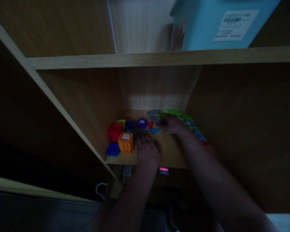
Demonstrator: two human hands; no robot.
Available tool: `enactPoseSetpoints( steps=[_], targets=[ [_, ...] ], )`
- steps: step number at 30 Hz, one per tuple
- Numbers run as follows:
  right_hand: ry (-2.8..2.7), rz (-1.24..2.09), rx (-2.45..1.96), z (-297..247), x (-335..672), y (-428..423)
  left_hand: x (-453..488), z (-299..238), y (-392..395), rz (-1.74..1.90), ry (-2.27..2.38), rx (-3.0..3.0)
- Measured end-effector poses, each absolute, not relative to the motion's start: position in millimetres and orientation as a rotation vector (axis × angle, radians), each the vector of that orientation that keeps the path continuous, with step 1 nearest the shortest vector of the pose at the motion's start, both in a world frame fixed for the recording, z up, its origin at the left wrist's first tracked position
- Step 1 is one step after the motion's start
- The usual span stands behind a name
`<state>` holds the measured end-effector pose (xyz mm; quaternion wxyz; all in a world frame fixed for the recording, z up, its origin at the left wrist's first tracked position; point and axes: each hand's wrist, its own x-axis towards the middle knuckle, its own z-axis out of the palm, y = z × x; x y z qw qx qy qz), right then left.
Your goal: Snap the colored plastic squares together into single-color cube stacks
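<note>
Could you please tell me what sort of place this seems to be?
Probably a home or playroom storage nook: a wooden shelf unit, colourful toy blocks in the cubby, and a labelled blue box stored above.

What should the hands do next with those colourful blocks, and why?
Probably the right hand should pick up the grey piece at its fingertips. It seems to lie loose on the shelf among other flat pieces, while the left hand rests beside the orange cube.
</note>
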<state>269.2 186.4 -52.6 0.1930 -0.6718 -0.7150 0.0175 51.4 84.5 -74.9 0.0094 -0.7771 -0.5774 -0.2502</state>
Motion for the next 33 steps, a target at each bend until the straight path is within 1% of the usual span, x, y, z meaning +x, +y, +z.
enactPoseSetpoints(
  steps=[3,9,16,24,28,31,33],
  targets=[
    [-1.941,0.125,-1.860,-53.2,270.4,185.9,51.5,-70.6,83.8,-0.730,-1.814,-2.436],
    [-1.956,0.143,-1.790,-54.7,271.6,183.5,50.3,-69.5,82.3,-0.719,-1.819,-2.446],
    [-2.114,0.038,-1.746,-57.1,275.1,187.8,49.3,-65.6,80.6,-0.689,-1.854,-2.474],
    [-2.120,0.041,-1.754,-57.0,274.6,189.0,49.6,-65.0,80.7,-0.670,-1.846,-2.488],
    [-1.987,0.007,-1.695,-53.4,272.5,187.1,49.7,-69.3,81.8,-0.707,-1.843,-2.478],
    [-1.854,0.091,-1.625,-50.4,270.1,185.1,49.6,-72.9,82.3,-0.759,-1.803,-2.459],
    [-1.820,0.245,-1.529,-49.8,266.9,184.0,48.9,-73.8,81.8,-0.804,-1.749,-2.456]
  ],
)
